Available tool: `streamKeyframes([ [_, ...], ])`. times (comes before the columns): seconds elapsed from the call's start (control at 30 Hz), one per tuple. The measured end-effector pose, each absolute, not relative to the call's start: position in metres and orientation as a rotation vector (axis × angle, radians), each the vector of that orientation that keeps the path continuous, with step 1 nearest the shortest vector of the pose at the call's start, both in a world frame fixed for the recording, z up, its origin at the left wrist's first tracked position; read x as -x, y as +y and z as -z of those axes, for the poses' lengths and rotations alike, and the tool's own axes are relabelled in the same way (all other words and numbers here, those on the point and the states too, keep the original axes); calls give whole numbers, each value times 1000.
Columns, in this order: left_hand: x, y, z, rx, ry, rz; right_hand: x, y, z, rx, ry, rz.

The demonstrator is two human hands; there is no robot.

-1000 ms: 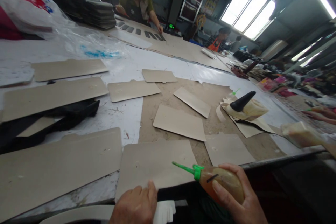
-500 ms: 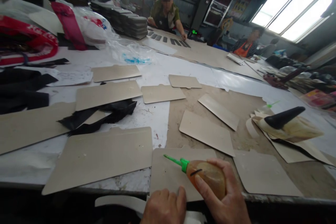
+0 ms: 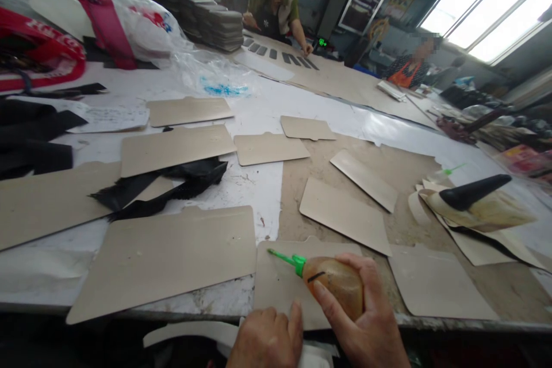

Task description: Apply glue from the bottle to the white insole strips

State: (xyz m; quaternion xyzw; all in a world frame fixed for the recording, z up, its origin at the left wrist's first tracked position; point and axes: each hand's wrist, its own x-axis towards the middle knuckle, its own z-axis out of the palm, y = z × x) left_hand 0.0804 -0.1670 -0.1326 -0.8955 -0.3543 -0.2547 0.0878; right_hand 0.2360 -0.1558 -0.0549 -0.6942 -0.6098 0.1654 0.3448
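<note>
My right hand (image 3: pixel 366 322) grips an amber glue bottle (image 3: pixel 334 284) with a green nozzle (image 3: pixel 284 259) that points left over a beige card panel (image 3: pixel 280 284) at the table's near edge. My left hand (image 3: pixel 267 339) rests at that panel's front edge, fingers curled, thumb touching the panel. A white strip (image 3: pixel 190 333) lies below the table edge beside my left hand; whether the hand holds it is hidden.
Several beige card panels (image 3: pixel 168 253) lie across the table, with black fabric pieces (image 3: pixel 172 184) among them. A second glue bottle with a black cone tip (image 3: pixel 474 198) lies at right. Plastic bags (image 3: pixel 129 17) stand far left. Two other people (image 3: pixel 276 6) work at the far end.
The view has swung left and steadied. The bottle and my right hand shifted slightly toward the panel's middle; my left hand stays at the panel's front edge.
</note>
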Motion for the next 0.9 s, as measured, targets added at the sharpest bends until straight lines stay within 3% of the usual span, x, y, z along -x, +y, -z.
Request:
streamKeyframes([
  [0.67, -77, -164, 140, 2678, -979, 774, -273, -165, 47, 1898, -1535, -248],
  [0.9, -80, -163, 137, 2673, -1006, 771, -255, -161, 48, 1807, -1555, -343],
])
